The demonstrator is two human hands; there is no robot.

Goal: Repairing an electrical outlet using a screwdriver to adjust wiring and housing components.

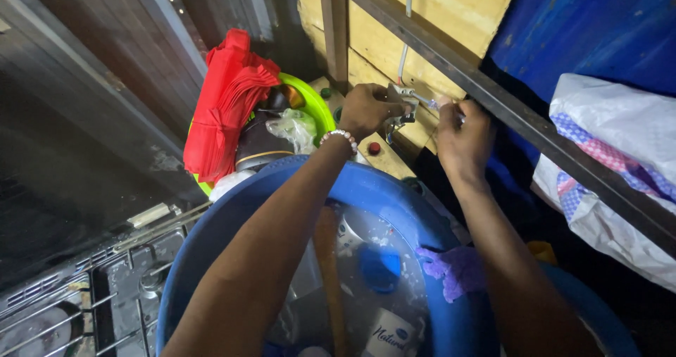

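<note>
- Our left hand [366,109] wraps its fingers around the metal tap [401,107] at upper centre of the frame.
- Our right hand [462,135] pinches the tap's spout end, just right.
- Below, the blue basin [232,223] holds soapy dishes; red bags [225,96] hang upper left.

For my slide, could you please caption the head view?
Both hands grip a metal wall tap above a round blue plastic basin.

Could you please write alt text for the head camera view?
Two hands, left hand and right hand, grip a metal tap on a wooden wall, above a blue basin of soapy water.
</note>
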